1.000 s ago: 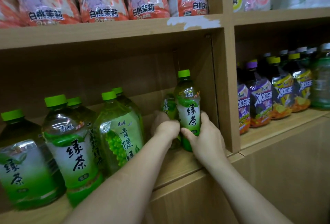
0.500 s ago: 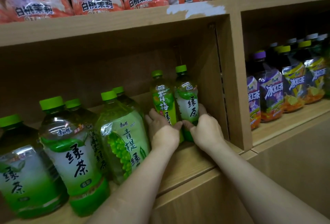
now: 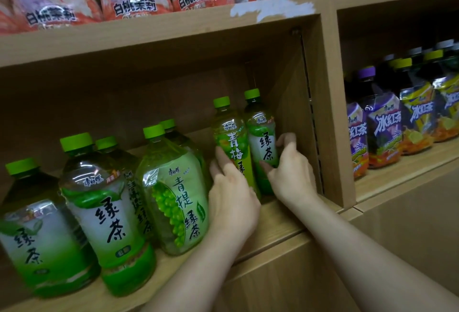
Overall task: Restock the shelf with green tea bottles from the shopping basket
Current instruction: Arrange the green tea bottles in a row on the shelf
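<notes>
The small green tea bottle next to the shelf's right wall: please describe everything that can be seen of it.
The small green tea bottle is clear plastic with a bright green screw cap and a white-and-green label bearing dark characters. It stands upright at the back right of the wooden shelf, close to the side wall. A similar small bottle with a yellow-green label stands against its left side. The right hand has a grip on its lower half, fingers behind, thumb in front. Its base is hidden by the hands.
</notes>
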